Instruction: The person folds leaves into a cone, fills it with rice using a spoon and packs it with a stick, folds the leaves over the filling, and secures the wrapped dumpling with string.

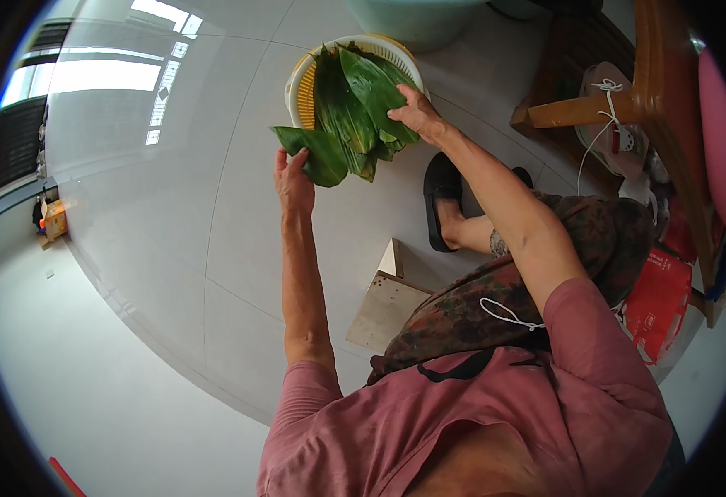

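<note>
Clamps small leaf (324, 157) in left hand (294, 186), touches broad leaf (375, 79) with right hand (419, 116)

Grips the small leaf by its lower left edge, with the left thumb laid on the upper face and the fingers mostly behind. Leaves the pointed tip poking out to the upper left of the grip, and most of the blade to the right of the thumb, against the leaf bundle (342, 112).

Lays the right thumb and a finger on the broad leaf near its right edge, with a gap visible between the two. Cannot tell whether clamped or only resting, with the underside hidden. Shows most of that blade to the left of and above these fingertips, slanting to the upper left, with other leaves beside and beneath.

Has the leaf bundle between both hands, across the pale-rimmed basket (291, 98), with lower ends reaching past the near rim. Cannot tell how much rests on the basket.

Shows yellow slats inside the basket, a pale green tub (412, 21) just beyond, a black shoe (441, 199) below the right hand, and a small wooden stool (388, 306) on the tiled floor (247, 166) between the forearms.
</note>
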Demonstrator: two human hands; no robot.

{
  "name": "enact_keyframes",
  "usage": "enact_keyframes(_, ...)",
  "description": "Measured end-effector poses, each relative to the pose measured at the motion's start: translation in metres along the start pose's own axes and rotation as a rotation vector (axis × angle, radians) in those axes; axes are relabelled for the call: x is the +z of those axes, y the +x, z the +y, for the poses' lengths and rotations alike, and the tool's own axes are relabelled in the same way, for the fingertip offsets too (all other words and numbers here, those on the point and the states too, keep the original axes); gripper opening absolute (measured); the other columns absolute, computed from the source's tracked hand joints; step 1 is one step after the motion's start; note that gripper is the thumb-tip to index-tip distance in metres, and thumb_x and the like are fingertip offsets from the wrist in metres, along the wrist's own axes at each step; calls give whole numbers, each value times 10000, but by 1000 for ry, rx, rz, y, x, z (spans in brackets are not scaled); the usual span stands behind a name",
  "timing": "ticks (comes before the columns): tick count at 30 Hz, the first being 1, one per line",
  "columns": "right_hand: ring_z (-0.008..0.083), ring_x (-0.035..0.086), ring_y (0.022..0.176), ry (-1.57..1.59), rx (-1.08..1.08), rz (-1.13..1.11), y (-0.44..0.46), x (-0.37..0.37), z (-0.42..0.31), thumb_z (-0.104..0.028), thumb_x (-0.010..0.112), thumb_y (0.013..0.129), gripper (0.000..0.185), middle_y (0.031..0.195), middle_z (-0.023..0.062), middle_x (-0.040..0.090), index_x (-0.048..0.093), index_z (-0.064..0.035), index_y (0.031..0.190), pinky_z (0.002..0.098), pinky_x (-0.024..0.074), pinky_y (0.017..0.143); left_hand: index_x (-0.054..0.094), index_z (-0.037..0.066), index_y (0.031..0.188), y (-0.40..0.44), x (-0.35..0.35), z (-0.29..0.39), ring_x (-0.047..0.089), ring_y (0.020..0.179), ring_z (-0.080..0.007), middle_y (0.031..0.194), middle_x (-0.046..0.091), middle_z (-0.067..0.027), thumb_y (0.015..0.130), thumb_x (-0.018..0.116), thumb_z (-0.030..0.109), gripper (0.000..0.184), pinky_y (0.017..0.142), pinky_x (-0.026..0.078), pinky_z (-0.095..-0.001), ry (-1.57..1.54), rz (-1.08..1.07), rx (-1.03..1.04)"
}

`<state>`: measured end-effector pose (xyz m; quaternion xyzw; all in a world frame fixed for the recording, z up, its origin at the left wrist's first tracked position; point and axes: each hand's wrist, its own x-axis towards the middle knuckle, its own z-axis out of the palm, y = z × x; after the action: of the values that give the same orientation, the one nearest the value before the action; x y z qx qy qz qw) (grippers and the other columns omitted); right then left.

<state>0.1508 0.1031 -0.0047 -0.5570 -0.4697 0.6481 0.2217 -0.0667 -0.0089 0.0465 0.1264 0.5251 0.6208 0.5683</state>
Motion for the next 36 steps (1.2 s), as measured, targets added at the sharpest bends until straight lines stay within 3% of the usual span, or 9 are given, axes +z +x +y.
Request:
enact_keyframes(10, 332, 336, 1244, -492, -85, 64, -4, -1, -22, -189, 590, 797, 587, 1332, 233, 345, 341, 39, 1277, 356, 310, 1005, 365, 45, 1271, 44, 68, -16, 537, 1018, -227, 1142, 523, -117, 809, 454, -71, 484, 907, 446, -345, -131, -240, -57)
enact_keyframes(11, 358, 474, 1103, -548, -395, 292, 8, 2, -2, -324, 554, 834, 489, 1175, 230, 503, 472, 45, 1143, 369, 393, 911, 360, 41, 1277, 41, 73, -16, 536, 1021, -226, 1150, 521, -114, 811, 453, -69, 487, 902, 447, -342, -130, -246, -44)
enact_keyframes(15, 226, 617, 700, 186, -64, -56, 8, 8, -36, -587, 438, 835, 630, 681, 61, 623, 621, 16, 862, 322, 475, 647, 339, 28, 1300, 37, 78, -25, 529, 1036, -223, 1182, 502, -116, 815, 466, -57, 509, 882, 451, -332, -120, -298, -69)
enact_keyframes(18, 164, 596, 825, 696, 45, -306, -3, 10, -39, -303, 660, 786, 375, 905, 83, 614, 580, 1, 990, 310, 498, 720, 339, 27, 1300, 31, 71, -41, 547, 1007, -219, 1138, 534, -115, 810, 490, -48, 518, 844, 464, -314, -44, -253, -174)
enact_keyframes(22, 188, 580, 905, 511, -19, 10, 15, -6, -7, -73, 678, 724, 446, 1008, 120, 588, 494, 33, 1117, 318, 496, 766, 517, 2, 1119, 19, 42, -43, 581, 916, -179, 873, 630, -116, 784, 610, 87, 358, 771, 464, -263, 604, 110, -165)
enact_keyframes(27, 206, 550, 981, 443, 55, 32, -3, -11, -24, -39, 652, 730, 526, 1064, 134, 565, 416, 41, 1193, 338, 484, 815, 666, 45, 810, 50, 19, -52, 545, 843, -312, 798, 611, -157, 669, 713, 347, 336, 798, 416, -402, 1646, 205, 415)
enact_keyframes(30, 214, 531, 1022, 555, 124, -139, 1, -14, -23, -31, 639, 746, 532, 1097, 131, 546, 397, 29, 1216, 350, 469, 856, 676, 59, 775, 59, 30, -58, 561, 851, -314, 849, 604, -161, 675, 695, 304, 265, 778, 434, -402, 1824, 207, 243)
enact_keyframes(33, 227, 521, 1045, 644, 164, -277, 3, -9, -14, -24, 620, 766, 515, 1140, 132, 516, 391, 16, 1225, 365, 453, 891, 669, 41, 818, 68, 27, -57, 588, 836, -332, 867, 613, -178, 662, 675, 264, 272, 754, 461, -404, 1418, 159, -40)
enact_keyframes(36, 245, 502, 1077, 692, 209, -317, 5, 2, -6, -18, 596, 784, 527, 1198, 142, 467, 350, 0, 1249, 391, 437, 918, 658, 13, 850, 73, 17, -61, 614, 801, -331, 832, 632, -185, 649, 651, 217, 286, 732, 487, -397, 1339, 385, 282)
